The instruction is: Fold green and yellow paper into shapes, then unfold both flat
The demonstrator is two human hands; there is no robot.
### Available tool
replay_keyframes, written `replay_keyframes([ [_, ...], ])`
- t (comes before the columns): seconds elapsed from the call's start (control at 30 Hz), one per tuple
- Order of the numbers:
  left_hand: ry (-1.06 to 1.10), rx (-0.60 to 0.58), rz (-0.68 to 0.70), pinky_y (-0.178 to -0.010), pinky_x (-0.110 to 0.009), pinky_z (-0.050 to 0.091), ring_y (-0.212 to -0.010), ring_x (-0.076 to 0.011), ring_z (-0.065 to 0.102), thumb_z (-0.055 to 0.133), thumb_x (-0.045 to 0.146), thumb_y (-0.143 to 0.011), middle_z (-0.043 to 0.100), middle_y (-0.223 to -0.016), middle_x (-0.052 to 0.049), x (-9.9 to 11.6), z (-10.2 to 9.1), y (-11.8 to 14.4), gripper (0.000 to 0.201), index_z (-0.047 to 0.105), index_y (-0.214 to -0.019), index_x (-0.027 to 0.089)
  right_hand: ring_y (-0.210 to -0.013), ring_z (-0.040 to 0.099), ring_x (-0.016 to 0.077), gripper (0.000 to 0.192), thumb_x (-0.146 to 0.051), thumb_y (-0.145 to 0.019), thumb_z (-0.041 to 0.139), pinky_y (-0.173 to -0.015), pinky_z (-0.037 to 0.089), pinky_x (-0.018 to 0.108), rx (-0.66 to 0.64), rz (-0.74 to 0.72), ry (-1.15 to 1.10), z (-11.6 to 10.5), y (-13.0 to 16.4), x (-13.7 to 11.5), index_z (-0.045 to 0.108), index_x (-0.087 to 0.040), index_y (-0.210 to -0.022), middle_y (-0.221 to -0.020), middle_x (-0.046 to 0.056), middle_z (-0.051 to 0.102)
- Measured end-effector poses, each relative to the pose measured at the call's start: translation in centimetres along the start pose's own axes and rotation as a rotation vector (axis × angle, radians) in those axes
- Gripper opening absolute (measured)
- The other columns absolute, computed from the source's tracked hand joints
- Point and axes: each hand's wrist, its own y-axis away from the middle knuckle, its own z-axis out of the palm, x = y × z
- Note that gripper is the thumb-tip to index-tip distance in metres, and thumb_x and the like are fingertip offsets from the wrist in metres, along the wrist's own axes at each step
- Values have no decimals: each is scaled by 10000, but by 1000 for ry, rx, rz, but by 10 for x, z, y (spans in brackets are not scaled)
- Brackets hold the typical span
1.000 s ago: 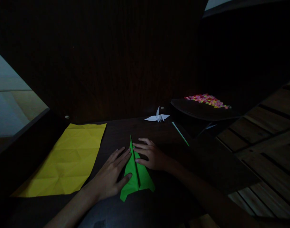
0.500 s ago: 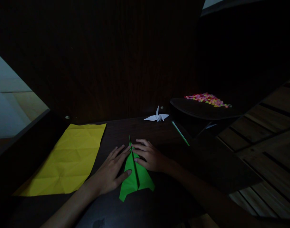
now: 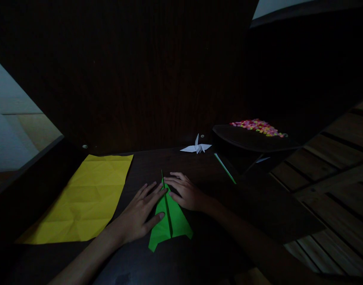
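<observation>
Green paper (image 3: pixel 173 221), folded to a narrow point, lies on the dark table (image 3: pixel 205 174) between both hands. Left hand (image 3: pixel 138 213) and right hand (image 3: pixel 186 192) rest spread flat, pinning each side of the center crease. Best to press evenly outward, keeping edges aligned. Yellow sheet (image 3: pixel 83 198) lies left.

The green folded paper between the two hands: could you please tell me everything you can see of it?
The green folded paper is a long, narrow triangle that looks like thin craft paper, with a raised centre crease running its length. Its sharp tip points away from the person and its wider end lies nearer them. It lies flat on the dark table. The left hand presses its left flap, and the right hand rests on its right side near the tip.
</observation>
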Motion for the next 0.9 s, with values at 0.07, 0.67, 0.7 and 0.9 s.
replay_keyframes([
  [0.07, 2, -4, -4, -1149, -623, 271, -1471, -335, 234, 456, 440, -991, 301, -1595, -93, 0, 0, 0, 644, 208, -1551, 239, -1390, 348, 284, 507, -183, -906, 524, -1107, 363, 498, -20, 34, 13, -1, -2, -1, 456, -125, -1405, -1399, 155, 532],
  [0.67, 0, -15, 10, -1143, -621, 266, -1465, -337, 249, 469, 444, -989, 306, -1594, -69, 2, -5, -3, 618, 230, -1544, 319, -1429, 260, 317, 578, -164, -898, 462, -1108, 334, 557, -99, 41, 206, 3, -10, -2, 396, -160, -1472, -1542, 77, 392],
  [0.7, -3, -18, 10, -1144, -619, 266, -1466, -335, 249, 466, 446, -990, 310, -1592, -68, 2, -5, -3, 619, 226, -1546, 318, -1424, 267, 322, 575, -163, -897, 463, -1105, 337, 561, -102, 47, 208, 3, -11, -3, 403, -154, -1468, -1542, 75, 393],
  [0.9, -16, -21, 9, -1150, -614, 257, -1468, -338, 239, 451, 464, -993, 273, -1606, -64, 3, -4, -2, 638, 188, -1555, 316, -1420, 273, 315, 544, -184, -933, 445, -1107, 352, 546, -62, 32, 195, 2, -8, 1, 400, -122, -1472, -1532, 97, 405],
])
